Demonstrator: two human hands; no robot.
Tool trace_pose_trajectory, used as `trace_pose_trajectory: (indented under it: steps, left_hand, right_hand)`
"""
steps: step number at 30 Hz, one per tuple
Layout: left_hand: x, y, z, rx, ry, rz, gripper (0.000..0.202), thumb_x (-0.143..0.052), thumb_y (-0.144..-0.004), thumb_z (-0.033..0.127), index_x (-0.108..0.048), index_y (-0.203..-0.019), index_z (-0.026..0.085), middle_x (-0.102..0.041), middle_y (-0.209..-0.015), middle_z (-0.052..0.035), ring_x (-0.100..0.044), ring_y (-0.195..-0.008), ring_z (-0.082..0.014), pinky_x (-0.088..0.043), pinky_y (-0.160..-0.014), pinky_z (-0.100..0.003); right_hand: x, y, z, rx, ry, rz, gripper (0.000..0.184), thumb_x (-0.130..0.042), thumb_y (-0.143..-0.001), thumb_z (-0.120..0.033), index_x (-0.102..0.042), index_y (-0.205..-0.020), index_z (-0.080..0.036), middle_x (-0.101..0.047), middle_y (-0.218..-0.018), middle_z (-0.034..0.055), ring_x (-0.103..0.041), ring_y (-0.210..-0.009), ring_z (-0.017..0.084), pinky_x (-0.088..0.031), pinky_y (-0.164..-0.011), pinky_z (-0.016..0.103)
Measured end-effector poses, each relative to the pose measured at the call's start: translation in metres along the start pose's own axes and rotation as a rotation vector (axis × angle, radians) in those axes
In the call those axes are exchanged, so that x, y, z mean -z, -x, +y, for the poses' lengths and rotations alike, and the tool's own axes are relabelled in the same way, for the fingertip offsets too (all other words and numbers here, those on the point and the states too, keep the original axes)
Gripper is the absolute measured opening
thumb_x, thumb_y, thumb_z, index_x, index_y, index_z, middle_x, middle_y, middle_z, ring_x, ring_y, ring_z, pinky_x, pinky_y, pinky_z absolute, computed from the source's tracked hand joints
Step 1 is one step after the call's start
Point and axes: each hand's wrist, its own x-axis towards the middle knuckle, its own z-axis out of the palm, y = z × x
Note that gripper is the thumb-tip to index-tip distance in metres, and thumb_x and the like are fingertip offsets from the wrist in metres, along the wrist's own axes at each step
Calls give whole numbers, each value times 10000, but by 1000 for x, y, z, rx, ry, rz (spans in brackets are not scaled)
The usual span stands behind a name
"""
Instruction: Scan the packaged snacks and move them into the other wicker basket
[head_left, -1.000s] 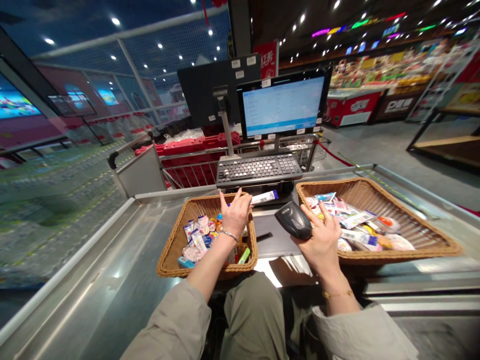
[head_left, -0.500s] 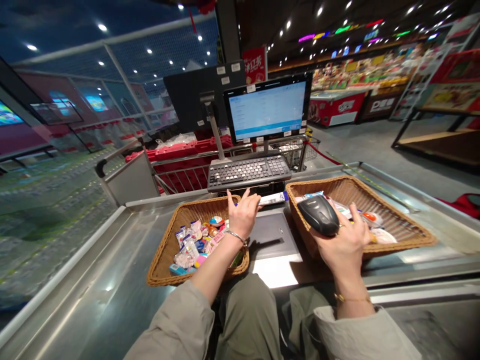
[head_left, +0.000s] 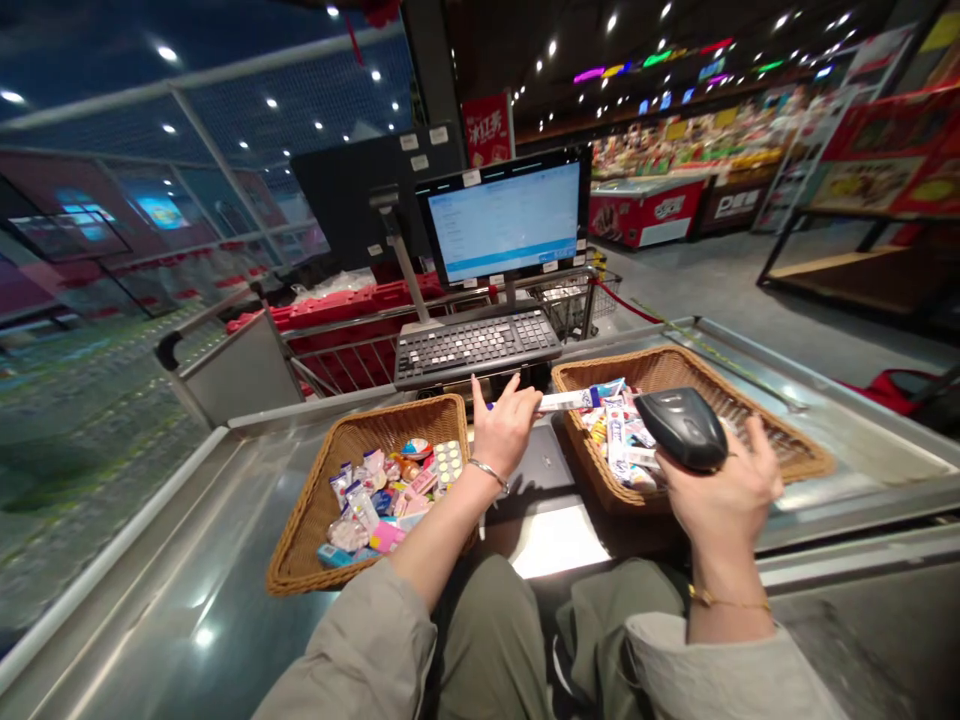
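My left hand point(head_left: 504, 428) is closed on one end of a long white and blue tube point(head_left: 571, 400), which stretches level towards the right wicker basket point(head_left: 795, 450). My right hand point(head_left: 726, 490) grips a black barcode scanner point(head_left: 681, 426) over that basket's near side, its window turned up. The right basket holds several small packets point(head_left: 619, 432). The left wicker basket point(head_left: 315, 500), under my left forearm, is full of bright sweets and packets point(head_left: 390, 488).
A black keyboard point(head_left: 475, 344) and a lit till screen point(head_left: 507, 222) stand behind the baskets on the steel checkout counter point(head_left: 187, 560). Red baskets in a wire trolley point(head_left: 352, 330) sit beyond. A flat scan plate point(head_left: 541, 468) lies between the baskets. Shop freezers line the far right.
My left hand has carried the tube from over the left basket to the right basket's edge. My right hand has lifted the scanner up and to the right. The view has swung right.
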Motion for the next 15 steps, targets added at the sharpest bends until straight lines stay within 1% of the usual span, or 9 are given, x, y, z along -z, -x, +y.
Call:
trace_pose_trajectory:
  steps: [3, 5, 8, 10, 12, 15]
  left_hand:
    - [-7, -4, 7, -44, 17, 15, 216, -525, -1050, 311, -670, -1183, 219, -772, -1212, -68, -606, -1331, -259, 37, -1238, -707]
    - [-11, -7, 11, -61, 22, 15, 208, -532, -1047, 302, -672, -1177, 220, -778, -1197, -65, -609, -1327, -257, 49, -1237, -704]
    - [-17, -11, 16, -94, 30, 9, 199, -537, -1045, 292, -679, -1165, 223, -784, -1179, -60, -612, -1323, -257, 69, -1237, -697]
    - [-21, -14, 18, -122, 36, 2, 193, -537, -1044, 271, -678, -1169, 226, -784, -1181, -57, -606, -1330, -254, 87, -1234, -693]
    - [-24, -18, 21, -152, 39, -9, 192, -537, -1043, 248, -674, -1176, 227, -779, -1194, -55, -595, -1342, -252, 97, -1231, -692]
    - [-30, -23, 25, -193, 37, -36, 199, -527, -1044, 222, -670, -1183, 222, -769, -1224, -59, -573, -1365, -250, 72, -1240, -688]
  right_hand:
    - [3, -3, 4, -18, -18, 59, 654, -779, -692, -491, -718, -1252, -159, -555, -1458, 253, -493, -1399, 423, -345, -1140, 667]
    - [5, -5, 7, -21, -23, 90, 625, -772, -694, -506, -738, -1206, -150, -616, -1382, 252, -512, -1382, 427, -363, -1133, 661]
    - [7, -9, 12, -43, -36, 139, 592, -770, -679, -526, -758, -1140, -155, -694, -1250, 225, -551, -1335, 445, -385, -1122, 658]
    - [8, -11, 15, -66, -43, 166, 571, -775, -661, -532, -767, -1093, -157, -699, -1230, 216, -572, -1300, 461, -395, -1115, 658]
    - [9, -12, 19, -88, -40, 183, 549, -781, -651, -528, -770, -1054, -156, -688, -1251, 218, -575, -1291, 470, -401, -1110, 655]
    - [11, -13, 27, -101, -26, 195, 514, -784, -662, -507, -767, -1030, -149, -695, -1234, 218, -562, -1308, 463, -396, -1117, 645]
